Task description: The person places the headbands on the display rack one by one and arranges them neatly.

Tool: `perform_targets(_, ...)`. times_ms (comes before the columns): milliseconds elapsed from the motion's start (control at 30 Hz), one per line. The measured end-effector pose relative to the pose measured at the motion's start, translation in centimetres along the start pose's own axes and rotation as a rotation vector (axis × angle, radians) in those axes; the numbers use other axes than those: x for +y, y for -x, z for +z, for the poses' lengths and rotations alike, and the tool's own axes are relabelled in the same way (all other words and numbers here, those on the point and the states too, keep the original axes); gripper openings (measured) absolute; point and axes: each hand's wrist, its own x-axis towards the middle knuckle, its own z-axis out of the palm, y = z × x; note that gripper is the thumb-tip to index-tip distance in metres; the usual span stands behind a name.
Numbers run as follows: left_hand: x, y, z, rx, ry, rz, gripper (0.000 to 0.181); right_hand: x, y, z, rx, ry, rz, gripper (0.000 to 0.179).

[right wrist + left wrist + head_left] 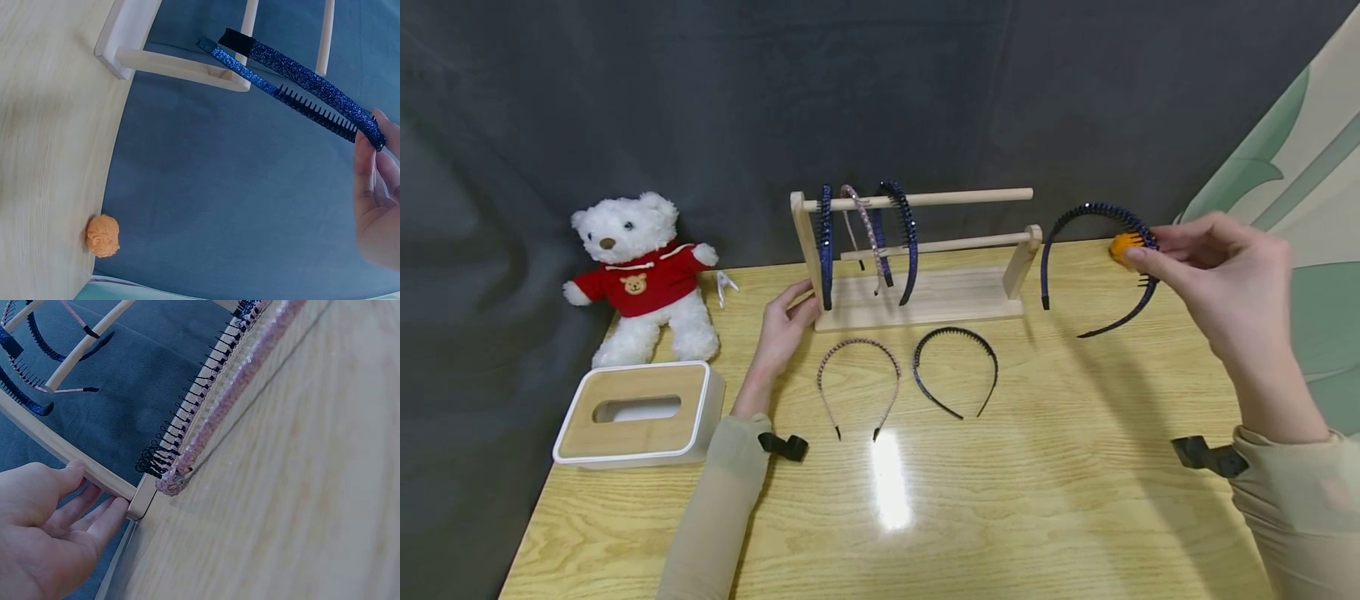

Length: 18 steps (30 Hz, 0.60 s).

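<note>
My right hand (1232, 275) pinches a glittery blue toothed headband (312, 81) between thumb and fingers, raised over the table to the right of the wooden rack (925, 308). Its two ends point down and to the left in the head view. At the foot of the rack's left post, my left hand (56, 525) holds the wood, thumb on one side and fingers on the other. Two blue headbands (910, 242) and a pink beaded one (868, 225) hang on the upper bar, along with another blue band (826, 250) by the left post.
A pink headband (859, 342) and a dark toothed headband (955, 331) lie on the table before the rack. On the left are a white teddy bear (651, 287) in red and a tissue box (632, 417). An orange ball-like object (102, 235) sits near the back edge.
</note>
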Motion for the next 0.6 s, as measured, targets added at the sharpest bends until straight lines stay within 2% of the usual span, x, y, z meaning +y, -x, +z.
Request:
perform_targets(300,-0.1,0.0,0.0,-0.004,-0.003,-0.002,0.042,-0.7,-0.2,0.6,0.043,-0.019,0.003,0.019)
perform_targets(600,0.1,0.1,0.0,-0.004,0.019,-0.002,0.043,-1.3,-0.7,1.0,0.084,-0.046,-0.037,0.025)
